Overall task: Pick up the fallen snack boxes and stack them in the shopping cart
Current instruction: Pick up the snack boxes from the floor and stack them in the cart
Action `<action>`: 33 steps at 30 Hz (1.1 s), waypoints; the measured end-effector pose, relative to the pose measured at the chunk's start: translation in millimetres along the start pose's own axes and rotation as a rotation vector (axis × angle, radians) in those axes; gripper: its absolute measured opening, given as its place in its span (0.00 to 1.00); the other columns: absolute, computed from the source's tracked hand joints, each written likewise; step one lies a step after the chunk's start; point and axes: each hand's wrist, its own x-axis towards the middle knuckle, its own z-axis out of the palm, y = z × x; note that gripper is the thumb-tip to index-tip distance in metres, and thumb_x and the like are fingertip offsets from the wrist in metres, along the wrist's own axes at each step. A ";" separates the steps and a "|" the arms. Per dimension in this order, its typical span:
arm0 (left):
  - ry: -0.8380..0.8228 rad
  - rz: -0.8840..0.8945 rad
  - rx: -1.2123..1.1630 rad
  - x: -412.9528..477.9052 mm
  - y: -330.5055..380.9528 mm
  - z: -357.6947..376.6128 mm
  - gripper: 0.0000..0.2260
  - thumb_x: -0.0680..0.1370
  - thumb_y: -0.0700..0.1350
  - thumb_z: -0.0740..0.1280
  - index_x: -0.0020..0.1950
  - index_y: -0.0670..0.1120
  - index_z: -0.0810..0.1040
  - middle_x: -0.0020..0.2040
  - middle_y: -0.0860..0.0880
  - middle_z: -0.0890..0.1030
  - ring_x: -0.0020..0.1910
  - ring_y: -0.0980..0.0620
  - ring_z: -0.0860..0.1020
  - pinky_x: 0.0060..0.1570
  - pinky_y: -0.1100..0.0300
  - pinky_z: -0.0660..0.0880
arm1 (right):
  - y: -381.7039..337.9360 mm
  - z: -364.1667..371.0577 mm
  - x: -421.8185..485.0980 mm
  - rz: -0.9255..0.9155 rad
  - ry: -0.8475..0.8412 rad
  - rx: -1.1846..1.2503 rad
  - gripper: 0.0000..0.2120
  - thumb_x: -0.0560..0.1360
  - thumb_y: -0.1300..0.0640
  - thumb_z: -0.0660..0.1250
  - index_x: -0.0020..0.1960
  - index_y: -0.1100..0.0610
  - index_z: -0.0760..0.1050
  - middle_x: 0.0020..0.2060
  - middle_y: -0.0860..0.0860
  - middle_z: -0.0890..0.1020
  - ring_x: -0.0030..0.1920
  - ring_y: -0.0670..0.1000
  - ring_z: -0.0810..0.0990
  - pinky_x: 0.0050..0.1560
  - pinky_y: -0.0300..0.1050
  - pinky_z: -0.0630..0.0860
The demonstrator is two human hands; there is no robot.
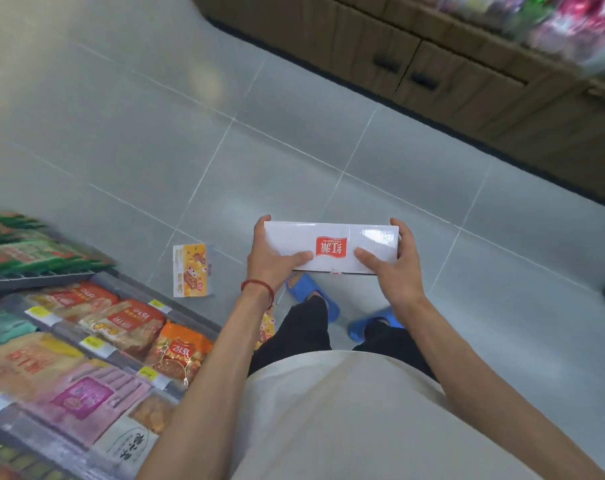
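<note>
Clasping white snack box point(332, 245) between hands point(275, 258) point(396, 268)

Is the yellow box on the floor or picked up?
On the floor: the yellow box lies flat on the tiles, untouched; left hand and right hand both grip the white box.

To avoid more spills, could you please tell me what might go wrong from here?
The yellow box lies on the floor near the blue slippers; a step could crush it. With left hand and right hand gripping the white box, the left arm might knock the nearby shelf packets down.
</note>
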 end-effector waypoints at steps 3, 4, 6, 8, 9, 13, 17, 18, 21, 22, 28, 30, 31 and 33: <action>-0.069 0.053 0.070 -12.5 17.8 45.5 0.46 0.62 0.43 0.83 0.74 0.54 0.62 0.58 0.55 0.75 0.61 0.48 0.75 0.64 0.48 0.75 | 9.3 -49.1 -11.1 0.005 0.105 0.073 0.38 0.72 0.61 0.79 0.76 0.47 0.65 0.65 0.46 0.75 0.64 0.50 0.77 0.56 0.36 0.78; -0.089 0.078 0.100 -19.2 25.0 62.1 0.45 0.63 0.42 0.83 0.74 0.54 0.62 0.58 0.55 0.75 0.61 0.49 0.74 0.64 0.51 0.75 | 12.2 -66.5 -14.7 0.001 0.131 0.098 0.39 0.72 0.61 0.79 0.77 0.48 0.64 0.66 0.46 0.75 0.64 0.50 0.77 0.60 0.40 0.79; -0.133 0.112 0.155 -34.9 37.8 98.3 0.44 0.64 0.41 0.82 0.74 0.53 0.62 0.56 0.56 0.74 0.60 0.49 0.74 0.62 0.55 0.74 | 21.1 -103.7 -22.0 0.000 0.168 0.145 0.39 0.73 0.61 0.79 0.78 0.48 0.63 0.66 0.46 0.75 0.65 0.50 0.77 0.65 0.45 0.78; -0.185 0.138 0.200 -51.8 46.1 135.7 0.43 0.64 0.42 0.82 0.72 0.54 0.63 0.55 0.58 0.74 0.60 0.48 0.74 0.63 0.53 0.75 | 32.1 -143.4 -31.0 0.006 0.196 0.189 0.40 0.74 0.61 0.78 0.79 0.48 0.62 0.67 0.47 0.75 0.65 0.49 0.77 0.65 0.44 0.77; -0.210 0.149 0.217 -60.4 49.7 154.6 0.43 0.64 0.43 0.83 0.72 0.54 0.63 0.55 0.58 0.74 0.60 0.47 0.75 0.64 0.50 0.76 | 37.6 -163.5 -34.9 0.009 0.215 0.208 0.40 0.74 0.61 0.77 0.79 0.48 0.61 0.67 0.48 0.75 0.64 0.50 0.77 0.64 0.44 0.77; -0.312 0.186 0.249 -96.2 60.1 229.6 0.42 0.63 0.43 0.82 0.71 0.55 0.64 0.57 0.54 0.76 0.60 0.49 0.77 0.62 0.47 0.77 | 62.1 -240.3 -49.4 0.011 0.296 0.262 0.40 0.75 0.60 0.77 0.80 0.48 0.60 0.66 0.49 0.76 0.63 0.50 0.78 0.65 0.47 0.78; -0.389 0.226 0.291 -129.4 69.9 299.9 0.35 0.67 0.41 0.80 0.66 0.57 0.65 0.54 0.56 0.78 0.57 0.49 0.79 0.60 0.47 0.78 | 89.9 -308.2 -63.2 0.036 0.407 0.290 0.41 0.74 0.58 0.78 0.79 0.46 0.60 0.66 0.49 0.76 0.64 0.51 0.78 0.66 0.48 0.77; -0.416 0.229 0.302 -136.4 73.1 316.6 0.33 0.68 0.42 0.79 0.66 0.57 0.66 0.55 0.54 0.78 0.57 0.48 0.79 0.59 0.45 0.79 | 95.5 -323.4 -65.9 0.041 0.437 0.289 0.41 0.74 0.57 0.78 0.80 0.46 0.59 0.66 0.49 0.76 0.64 0.52 0.78 0.68 0.51 0.76; -0.503 0.255 0.350 -155.5 83.9 364.7 0.32 0.73 0.44 0.77 0.71 0.55 0.65 0.61 0.50 0.78 0.59 0.47 0.80 0.59 0.44 0.79 | 109.8 -364.1 -76.0 0.056 0.519 0.321 0.43 0.73 0.55 0.78 0.81 0.47 0.58 0.69 0.49 0.75 0.67 0.53 0.76 0.71 0.54 0.74; -0.526 0.273 0.373 -161.9 88.0 379.6 0.31 0.74 0.45 0.76 0.71 0.55 0.65 0.62 0.50 0.78 0.59 0.47 0.80 0.59 0.44 0.80 | 113.3 -375.6 -79.4 0.065 0.547 0.334 0.44 0.74 0.54 0.78 0.81 0.47 0.57 0.70 0.49 0.74 0.67 0.53 0.76 0.71 0.54 0.73; -0.679 0.373 0.491 -193.9 115.1 472.2 0.26 0.78 0.42 0.72 0.67 0.56 0.62 0.56 0.52 0.76 0.55 0.50 0.79 0.52 0.55 0.80 | 128.4 -439.9 -89.3 0.107 0.704 0.447 0.43 0.76 0.55 0.77 0.82 0.46 0.55 0.67 0.46 0.72 0.66 0.51 0.74 0.68 0.47 0.75; -0.720 0.413 0.541 -202.6 124.7 505.7 0.24 0.78 0.42 0.71 0.66 0.56 0.62 0.53 0.54 0.75 0.50 0.54 0.78 0.46 0.62 0.78 | 130.8 -464.5 -85.7 0.115 0.758 0.475 0.44 0.75 0.55 0.77 0.82 0.47 0.54 0.67 0.45 0.72 0.67 0.50 0.74 0.68 0.46 0.73; -0.738 0.425 0.562 -205.3 129.1 522.8 0.22 0.78 0.43 0.71 0.65 0.55 0.63 0.53 0.54 0.75 0.50 0.55 0.78 0.44 0.64 0.78 | 132.5 -478.0 -82.9 0.116 0.783 0.488 0.44 0.75 0.55 0.77 0.83 0.48 0.54 0.68 0.45 0.72 0.67 0.50 0.73 0.69 0.46 0.73; -0.776 0.431 0.600 -209.7 138.1 558.4 0.21 0.78 0.44 0.72 0.64 0.55 0.65 0.55 0.52 0.76 0.52 0.54 0.79 0.44 0.62 0.79 | 135.3 -507.3 -77.3 0.125 0.823 0.513 0.45 0.75 0.56 0.77 0.83 0.48 0.54 0.69 0.45 0.72 0.68 0.49 0.73 0.71 0.48 0.72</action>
